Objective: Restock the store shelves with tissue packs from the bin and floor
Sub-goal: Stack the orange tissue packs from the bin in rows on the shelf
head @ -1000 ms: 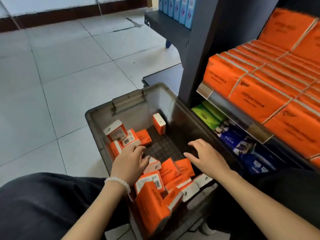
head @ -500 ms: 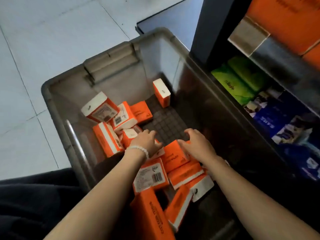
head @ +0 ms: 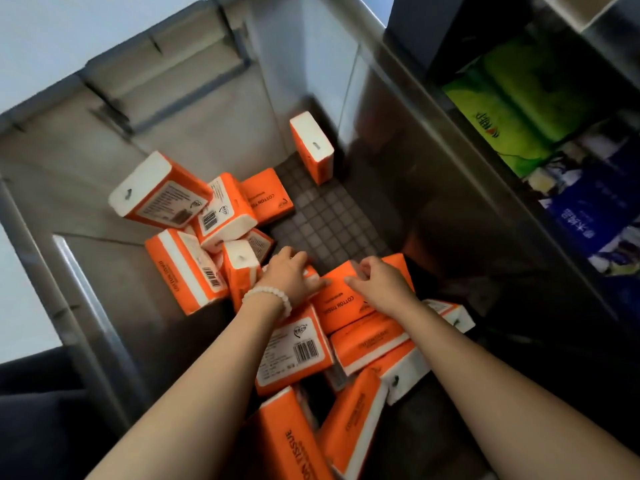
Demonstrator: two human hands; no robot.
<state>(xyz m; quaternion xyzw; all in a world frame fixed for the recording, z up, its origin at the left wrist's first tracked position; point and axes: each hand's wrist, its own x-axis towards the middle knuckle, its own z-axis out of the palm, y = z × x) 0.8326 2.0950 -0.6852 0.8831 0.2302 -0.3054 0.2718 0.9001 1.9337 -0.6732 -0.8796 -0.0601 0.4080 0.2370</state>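
Orange tissue packs (head: 173, 199) jumbled in grey bin (head: 194, 109).

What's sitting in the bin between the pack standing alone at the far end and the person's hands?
Only bare gridded bin floor, in the head view, lies between the upright pack and the left hand and right hand.

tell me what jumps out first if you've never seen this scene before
A jumble of orange tissue packs covers the near and left floor of the grey bin. Both hands reach into it: the left hand, with a white bead bracelet, and the right hand meet on one pack at the middle. At far right, green packs and blue packs sit on a dark shelf.
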